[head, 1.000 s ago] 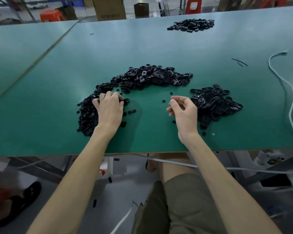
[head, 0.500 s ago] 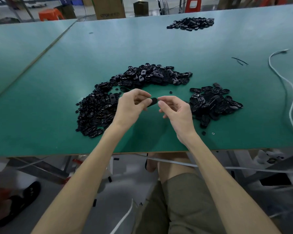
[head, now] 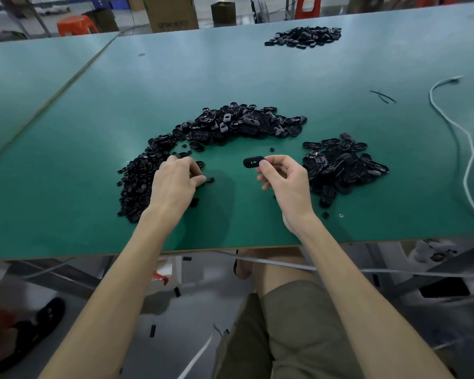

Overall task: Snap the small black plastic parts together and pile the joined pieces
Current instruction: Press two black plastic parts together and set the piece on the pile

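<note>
Now right hand [head: 283, 179] pinches glossy oval piece [head: 253, 162].

On the green laminate tabletop [head: 257, 77], a curved heap of small black plastic parts [head: 225, 124] arcs from the left grip [head: 175, 179], which lies on its near end, round behind both grips. Right of it, the right grip [head: 282, 179] pinches a black oval plastic piece [head: 253, 162]. Just right of that grip lies a pile of black oval joined pieces [head: 342, 165]. A second black plastic pile [head: 304, 36] sits far behind, and a white cord [head: 468, 149] lies at the right edge.
</note>
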The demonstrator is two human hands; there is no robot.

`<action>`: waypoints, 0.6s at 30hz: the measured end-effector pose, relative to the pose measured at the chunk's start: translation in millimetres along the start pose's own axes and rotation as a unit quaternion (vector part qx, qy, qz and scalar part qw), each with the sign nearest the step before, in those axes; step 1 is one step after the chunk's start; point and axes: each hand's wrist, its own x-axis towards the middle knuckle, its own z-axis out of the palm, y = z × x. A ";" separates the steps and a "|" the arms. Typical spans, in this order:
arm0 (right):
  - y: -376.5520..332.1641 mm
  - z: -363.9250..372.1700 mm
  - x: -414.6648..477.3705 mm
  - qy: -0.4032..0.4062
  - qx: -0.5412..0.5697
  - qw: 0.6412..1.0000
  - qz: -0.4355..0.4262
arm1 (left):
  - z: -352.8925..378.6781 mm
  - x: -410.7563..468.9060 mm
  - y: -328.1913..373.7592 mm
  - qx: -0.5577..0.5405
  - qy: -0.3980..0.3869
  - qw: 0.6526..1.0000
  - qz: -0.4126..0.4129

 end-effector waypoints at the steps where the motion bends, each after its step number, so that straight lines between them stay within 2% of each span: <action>1: 0.0 0.1 0.0 0.001 -0.001 1.000 0.000 | 0.0 -0.8 -0.2 0.002 0.002 1.000 0.007; 8: 0.1 -1.0 -0.9 0.002 -0.009 1.000 0.005 | 8.9 4.3 0.7 0.037 0.023 0.999 0.011; 13: -0.1 -1.0 -1.1 0.001 -0.014 1.000 0.004 | 10.6 3.5 -0.5 0.018 0.050 0.998 0.025; 15: -0.3 -0.5 -0.8 0.001 -0.013 1.000 0.002 | 9.0 1.7 3.7 -0.055 0.059 0.996 0.026; 16: -0.3 -0.3 -0.5 0.003 -0.012 1.000 0.001 | 7.8 1.0 8.8 -0.133 0.051 0.990 0.007; 18: -0.4 -0.3 0.0 0.012 -0.005 1.000 0.001 | 8.3 0.6 23.9 -0.309 0.012 0.950 -0.034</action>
